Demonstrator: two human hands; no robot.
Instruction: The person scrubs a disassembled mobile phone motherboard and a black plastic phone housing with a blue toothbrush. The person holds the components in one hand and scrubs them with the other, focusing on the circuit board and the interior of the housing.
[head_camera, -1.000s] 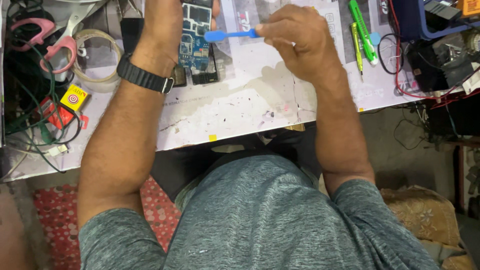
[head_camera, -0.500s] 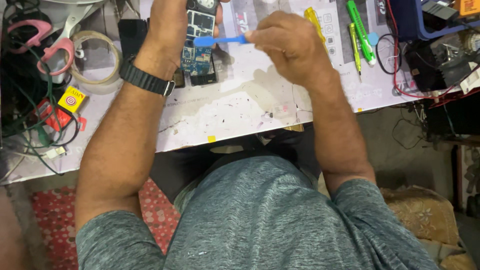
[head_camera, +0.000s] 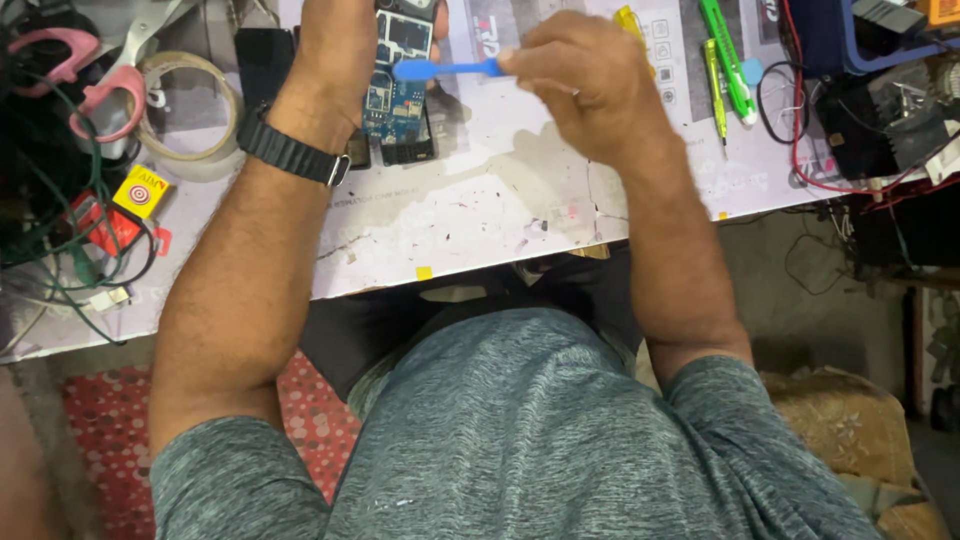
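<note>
The left hand (head_camera: 335, 50) gripped an opened phone with its blue circuit board (head_camera: 393, 95) bared, while the right hand (head_camera: 585, 85) pinched a flat blue plastic pry tool (head_camera: 440, 69), tip at the board, likely calling for gentle levering.

The pry tool (head_camera: 445, 69) looks like smooth blue plastic with a matt finish. At nine o'clock of it, the circuit board (head_camera: 392, 95) shows glossy blue lacquer and dull metal shields. The watch strap (head_camera: 285, 150) is matt black, ribbed rubber or weave. The table cover (head_camera: 480, 215) is scuffed, stained printed paper. The tape roll (head_camera: 190, 110) at nine o'clock is glossy clear plastic.
</note>
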